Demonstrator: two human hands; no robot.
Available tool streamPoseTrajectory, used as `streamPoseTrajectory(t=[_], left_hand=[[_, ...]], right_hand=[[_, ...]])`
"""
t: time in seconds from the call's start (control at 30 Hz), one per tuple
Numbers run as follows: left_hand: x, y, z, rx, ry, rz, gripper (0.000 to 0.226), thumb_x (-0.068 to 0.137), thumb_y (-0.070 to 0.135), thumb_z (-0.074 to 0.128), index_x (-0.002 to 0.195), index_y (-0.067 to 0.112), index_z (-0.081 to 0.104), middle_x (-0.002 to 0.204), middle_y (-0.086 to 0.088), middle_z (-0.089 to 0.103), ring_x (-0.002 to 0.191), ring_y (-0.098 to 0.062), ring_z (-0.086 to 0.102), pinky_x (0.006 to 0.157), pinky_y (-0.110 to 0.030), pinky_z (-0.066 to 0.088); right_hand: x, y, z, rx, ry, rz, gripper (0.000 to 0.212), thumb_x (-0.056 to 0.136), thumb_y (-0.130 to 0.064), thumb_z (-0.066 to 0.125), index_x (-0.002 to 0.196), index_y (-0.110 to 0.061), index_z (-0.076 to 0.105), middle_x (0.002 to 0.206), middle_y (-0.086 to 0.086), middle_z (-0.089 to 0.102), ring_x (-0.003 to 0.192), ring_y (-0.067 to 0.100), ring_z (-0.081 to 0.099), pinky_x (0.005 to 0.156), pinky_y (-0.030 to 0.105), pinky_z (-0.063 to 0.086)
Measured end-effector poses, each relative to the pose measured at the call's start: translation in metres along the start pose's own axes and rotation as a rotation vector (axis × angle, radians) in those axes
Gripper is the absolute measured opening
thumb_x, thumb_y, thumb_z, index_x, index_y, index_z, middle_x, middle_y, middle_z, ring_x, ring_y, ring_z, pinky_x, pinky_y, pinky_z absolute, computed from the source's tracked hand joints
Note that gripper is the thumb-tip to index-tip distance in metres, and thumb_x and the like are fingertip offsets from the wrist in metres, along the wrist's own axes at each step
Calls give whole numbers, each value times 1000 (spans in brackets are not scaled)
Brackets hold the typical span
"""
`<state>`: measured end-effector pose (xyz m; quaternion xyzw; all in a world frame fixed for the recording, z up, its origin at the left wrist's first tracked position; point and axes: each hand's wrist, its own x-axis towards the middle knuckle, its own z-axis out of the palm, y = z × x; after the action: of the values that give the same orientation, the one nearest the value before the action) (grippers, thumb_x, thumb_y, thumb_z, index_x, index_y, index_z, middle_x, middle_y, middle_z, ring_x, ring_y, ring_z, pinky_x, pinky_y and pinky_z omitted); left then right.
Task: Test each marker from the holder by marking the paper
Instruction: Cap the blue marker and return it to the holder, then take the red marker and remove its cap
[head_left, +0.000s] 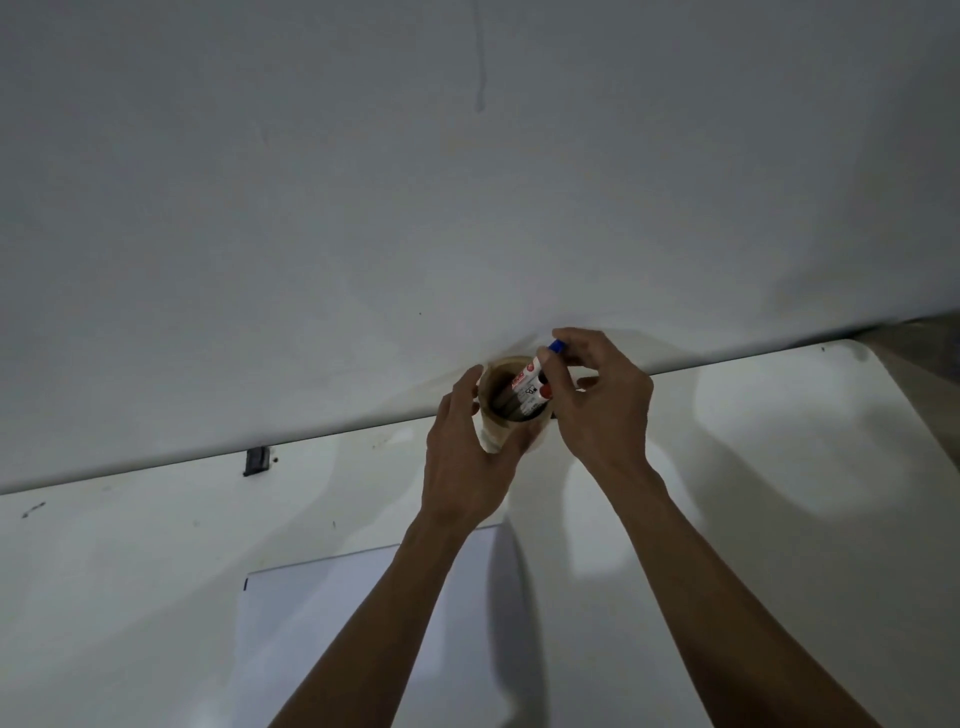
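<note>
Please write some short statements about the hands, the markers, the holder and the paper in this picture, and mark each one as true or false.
1. The left hand is around the holder. True.
2. The right hand rests flat on the paper. False: it grips the blue-capped marker at the holder's mouth.
3. The paper lies nearer the person than the holder. True.
4. The holder is empty. False: more markers stand inside.
5. The holder lies tipped over on the table. False: it stands upright near the wall.

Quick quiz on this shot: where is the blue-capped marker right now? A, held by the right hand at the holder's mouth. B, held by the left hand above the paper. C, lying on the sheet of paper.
A: the right hand pinches the blue-capped marker at the holder opening, while the left hand grips the holder.
</note>
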<state>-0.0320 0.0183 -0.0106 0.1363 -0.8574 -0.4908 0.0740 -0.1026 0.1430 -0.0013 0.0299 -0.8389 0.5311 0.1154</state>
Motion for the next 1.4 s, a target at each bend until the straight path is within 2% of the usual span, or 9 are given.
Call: streamPoseTrajectory(t=[0.1, 0.2, 0.33, 0.5, 0.9, 1.03, 1.2, 1.3, 1.4], left_hand=[[-1, 9, -3, 12, 5, 78, 59, 82, 33, 79, 120, 57, 41, 113, 61, 42, 104, 7, 53, 80, -10, 41], [0, 10, -4, 14, 11, 91, 66, 83, 31, 80, 126, 56, 37, 112, 65, 37, 107, 3, 53, 82, -9, 39], [0, 8, -4, -11, -9, 91, 62, 83, 27, 79, 122, 54, 38, 112, 65, 38, 104, 24, 47, 82, -10, 40], [-1, 6, -2, -24, -13, 65, 59, 85, 28, 77, 119, 57, 40, 113, 62, 42, 106, 27, 46, 85, -16, 45], [-5, 13, -5, -20, -3, 26, 72, 85, 23, 77, 114, 76, 37, 115, 59, 46, 109, 24, 48, 92, -29, 54], [-7, 15, -7, 0, -34, 25, 64, 85, 24, 78, 116, 64, 39, 110, 62, 44, 103, 29, 48, 84, -25, 50], [-20, 1, -20, 43, -48, -81, 78, 81, 36, 81, 148, 27, 41, 144, 9, 52, 117, -7, 55, 98, -44, 54], [-39, 1, -40, 8, -22, -147, 60, 85, 31, 78, 139, 23, 52, 139, 6, 57, 115, -7, 57, 90, -32, 56], [-64, 0, -66, -33, 33, -170, 45, 89, 32, 73, 131, 23, 61, 130, 10, 64, 110, -1, 62, 79, -14, 52]], right_hand=[[0, 1, 0, -28, 5, -13, 13, 94, -21, 72, 103, -13, 77, 98, 1, 78, 91, 17, 73, 76, 26, 59], [-1, 2, -2, -62, -18, -41, 15, 97, -23, 68, 101, -13, 78, 97, 2, 79, 90, 17, 73, 77, 42, 61], [-8, -1, -11, -16, 18, 21, 22, 94, -27, 72, 110, -12, 75, 105, 3, 78, 93, 11, 71, 75, 28, 60], [-27, 3, -15, 49, -18, 112, 20, 81, -28, 86, 90, -16, 72, 83, -11, 72, 82, -5, 66, 61, 7, 48], [-26, -9, -22, 159, 57, 137, 10, 88, -20, 79, 88, -19, 69, 80, -19, 70, 77, -6, 67, 66, 9, 51], [-19, -39, -45, 362, 192, 147, 12, 95, -21, 72, 92, -20, 61, 91, -1, 75, 89, 9, 73, 67, 20, 54], [-24, -78, -72, 491, 204, 8, 12, 102, -20, 61, 96, -26, 52, 93, 3, 71, 84, 22, 76, 76, 35, 59], [-43, -83, -70, 463, 102, 68, 12, 100, -22, 65, 93, -29, 57, 84, -14, 68, 62, 16, 67, 64, 31, 57], [-73, -73, -55, 349, -82, 176, 8, 93, -29, 74, 94, -30, 67, 88, -11, 73, 70, 19, 67, 68, 37, 56]])
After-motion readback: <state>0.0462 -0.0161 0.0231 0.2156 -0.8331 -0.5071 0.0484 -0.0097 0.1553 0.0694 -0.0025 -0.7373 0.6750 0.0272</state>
